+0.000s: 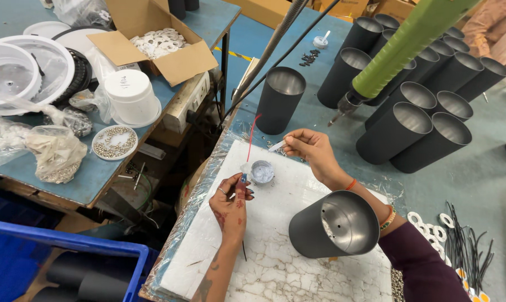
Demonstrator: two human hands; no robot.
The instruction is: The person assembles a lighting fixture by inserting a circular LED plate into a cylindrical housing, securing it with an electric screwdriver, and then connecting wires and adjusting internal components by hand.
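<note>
My left hand (232, 202) pinches a thin red wire (252, 134) that rises from its fingers, right beside a small round cap of white paste (262, 171) on a white foam slab (275, 263). My right hand (313, 149) holds a short white stick (277, 146) between thumb and fingers, just above and right of the cap. A dark grey metal cylinder (334, 225) lies on its side on the slab under my right forearm, its open shiny mouth facing me.
Several upright dark cylinders (415, 106) crowd the blue table at right; one cylinder (280, 99) stands alone behind the slab. A green hanging power screwdriver (398, 50) dangles above. Left bench holds a cardboard box (152, 33), white tub (131, 96), dish of small parts (115, 142). White rings and black ties (460, 235) lie right.
</note>
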